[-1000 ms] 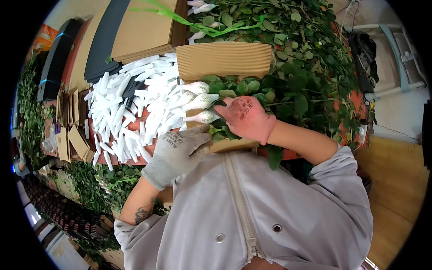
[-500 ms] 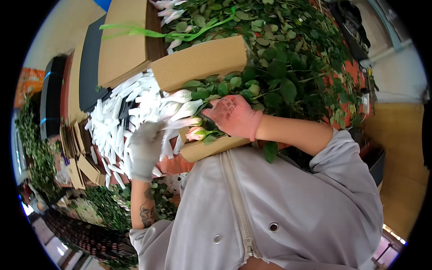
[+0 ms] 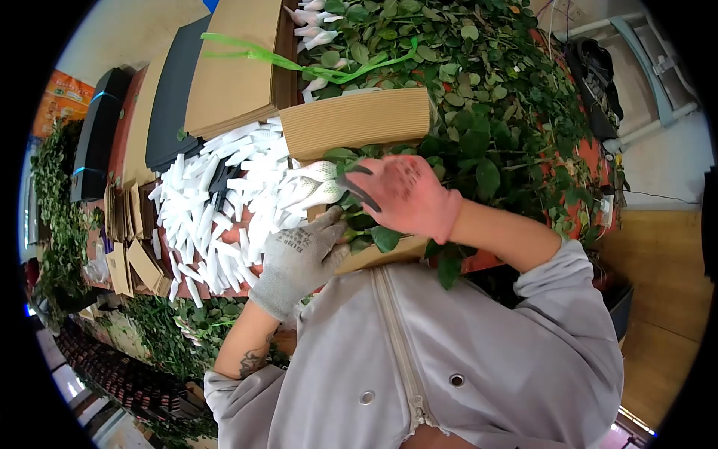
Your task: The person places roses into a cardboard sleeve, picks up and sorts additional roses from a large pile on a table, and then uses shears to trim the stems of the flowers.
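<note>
My left hand (image 3: 298, 258), in a grey glove, has its fingers curled at the front edge of the corrugated cardboard; whatever they hold is hidden. Just right of it, my right hand (image 3: 410, 196), in a pink glove with dark fingertips, hovers over leafy stems, its fingers somewhat apart and nothing visible between them. White netted flower heads (image 3: 318, 183) lie left of its fingertips. Green leaves (image 3: 385, 238) stick out below it. A folded-over piece of corrugated cardboard (image 3: 355, 123) stands behind the flower heads, and its tan front edge (image 3: 378, 253) runs along my jacket.
Many loose white sleeves (image 3: 206, 217) are heaped left of the hands. Stacked brown cardboard (image 3: 235, 63) and black sheets (image 3: 173, 101) lie farther back. A green ribbon (image 3: 254, 52) crosses the stack. Leafy stems (image 3: 479, 67) cover the right side. Small cardboard pieces (image 3: 146, 266) are at left.
My left hand went left to the white sleeves, then came back beside the flower heads. The pink rose head seen half a second ago is now hidden. My right hand's fingers have parted.
</note>
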The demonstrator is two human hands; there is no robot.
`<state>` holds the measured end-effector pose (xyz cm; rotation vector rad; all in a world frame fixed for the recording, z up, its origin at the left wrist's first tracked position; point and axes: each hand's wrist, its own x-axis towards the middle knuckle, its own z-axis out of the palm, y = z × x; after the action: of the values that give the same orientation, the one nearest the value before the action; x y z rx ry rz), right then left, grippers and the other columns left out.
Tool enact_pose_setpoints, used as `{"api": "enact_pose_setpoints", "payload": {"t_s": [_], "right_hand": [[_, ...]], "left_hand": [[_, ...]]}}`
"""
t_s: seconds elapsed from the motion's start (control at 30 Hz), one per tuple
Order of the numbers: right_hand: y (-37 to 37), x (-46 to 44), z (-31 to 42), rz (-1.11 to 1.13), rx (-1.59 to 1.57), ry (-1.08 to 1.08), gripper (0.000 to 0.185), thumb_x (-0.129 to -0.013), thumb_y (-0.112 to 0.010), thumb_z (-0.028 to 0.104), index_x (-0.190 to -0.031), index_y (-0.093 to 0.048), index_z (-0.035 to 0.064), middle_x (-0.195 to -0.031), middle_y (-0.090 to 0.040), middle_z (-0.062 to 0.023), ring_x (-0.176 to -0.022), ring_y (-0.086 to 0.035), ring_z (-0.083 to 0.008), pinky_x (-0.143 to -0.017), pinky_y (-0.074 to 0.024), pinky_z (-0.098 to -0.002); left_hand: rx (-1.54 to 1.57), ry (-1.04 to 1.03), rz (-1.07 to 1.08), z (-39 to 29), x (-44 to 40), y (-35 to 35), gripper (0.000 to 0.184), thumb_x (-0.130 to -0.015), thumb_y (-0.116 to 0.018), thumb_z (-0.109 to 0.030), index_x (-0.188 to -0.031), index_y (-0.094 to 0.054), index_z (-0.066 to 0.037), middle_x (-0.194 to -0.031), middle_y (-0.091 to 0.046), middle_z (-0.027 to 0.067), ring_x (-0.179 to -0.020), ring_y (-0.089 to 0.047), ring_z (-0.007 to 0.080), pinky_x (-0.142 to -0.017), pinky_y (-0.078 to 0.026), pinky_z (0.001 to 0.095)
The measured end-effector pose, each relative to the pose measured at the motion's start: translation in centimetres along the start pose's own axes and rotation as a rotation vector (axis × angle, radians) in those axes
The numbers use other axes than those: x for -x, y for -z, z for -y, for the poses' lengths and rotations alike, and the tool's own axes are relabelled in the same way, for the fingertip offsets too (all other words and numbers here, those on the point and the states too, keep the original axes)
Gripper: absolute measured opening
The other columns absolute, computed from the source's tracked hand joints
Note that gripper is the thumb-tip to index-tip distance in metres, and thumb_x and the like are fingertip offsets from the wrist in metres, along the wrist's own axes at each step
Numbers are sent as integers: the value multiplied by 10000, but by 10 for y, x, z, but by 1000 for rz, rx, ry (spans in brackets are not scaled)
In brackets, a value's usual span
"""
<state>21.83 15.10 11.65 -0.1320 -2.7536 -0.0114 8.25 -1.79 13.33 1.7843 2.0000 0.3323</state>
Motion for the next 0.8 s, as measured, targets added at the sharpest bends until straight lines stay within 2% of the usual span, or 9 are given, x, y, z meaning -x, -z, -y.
{"api": "enact_pose_setpoints", "payload": {"t_s": [0.13,0.2,0.23,0.33,0.43,0.53,0.6,0.67,0.8], "right_hand": [[-26,0,-8,177,-81,-2,422,-765,-551,285,-1132,-481,89,-1011,-550,-25,-918,-542,-217,-776,-399,-387],[-20,-5,-9,323,-203,18,411,-767,-553,299,-1104,-485,73,-943,-581,-46,-864,-564,-243,-733,-432,-384],[-13,-20,-6,531,-146,-56,321,-774,-563,300,-1035,-515,120,-838,-598,-53,-805,-594,-231,-642,-451,-349],[-19,-19,-2,326,-47,44,230,-752,-568,258,-921,-515,111,-728,-581,-42,-705,-602,-236,-556,-446,-346],[-8,-32,1,589,89,4,233,-743,-567,232,-939,-541,110,-752,-576,-49,-717,-604,-225,-557,-445,-347],[-11,-21,-2,483,-55,33,228,-745,-555,202,-956,-559,114,-767,-573,-48,-710,-608,-209,-554,-440,-331],[-7,-25,-3,597,-55,-8,283,-758,-532,196,-1028,-570,118,-799,-575,-38,-720,-606,-195,-564,-437,-313],[-15,-16,2,496,35,65,318,-786,-494,182,-1085,-565,102,-836,-576,-49,-738,-606,-193,-587,-448,-312],[-17,-10,-1,475,42,81,362,-799,-467,165,-1141,-551,80,-871,-571,-73,-755,-607,-197,-594,-452,-311]], "left_hand": [[13,15,2,-2,0,1,371,-852,-494,-320,-1124,-584,-85,-1260,-518,77,-935,-614,234,-764,-490,368],[34,31,-6,1,4,-3,368,-857,-486,-322,-1120,-587,-84,-1260,-518,75,-930,-615,234,-764,-489,369],[37,10,-25,3,4,-5,371,-863,-477,-326,-1122,-585,-83,-1263,-514,73,-926,-615,234,-763,-489,371],[47,-3,-26,3,2,-6,376,-870,-466,-330,-1126,-583,-80,-1262,-512,73,-922,-615,234,-760,-489,373],[94,35,-21,-2,3,-4,348,-854,-502,-302,-1102,-596,-76,-1238,-531,90,-941,-607,254,-772,-485,371],[92,40,-57,0,6,-8,345,-854,-503,-300,-1102,-596,-78,-1214,-548,90,-945,-604,259,-774,-486,370],[58,15,-80,8,4,-14,371,-872,-466,-326,-1125,-583,-83,-1212,-548,74,-930,-610,246,-763,-492,371],[76,-143,-198,23,2,-16,337,-858,-502,-285,-1119,-589,-91,-1137,-588,71,-896,-616,249,-734,-498,358],[97,84,-366,35,-11,-8,263,-782,-610,-147,-1041,-628,-109,-999,-620,77,-866,-617,262,-712,-498,338]]}}
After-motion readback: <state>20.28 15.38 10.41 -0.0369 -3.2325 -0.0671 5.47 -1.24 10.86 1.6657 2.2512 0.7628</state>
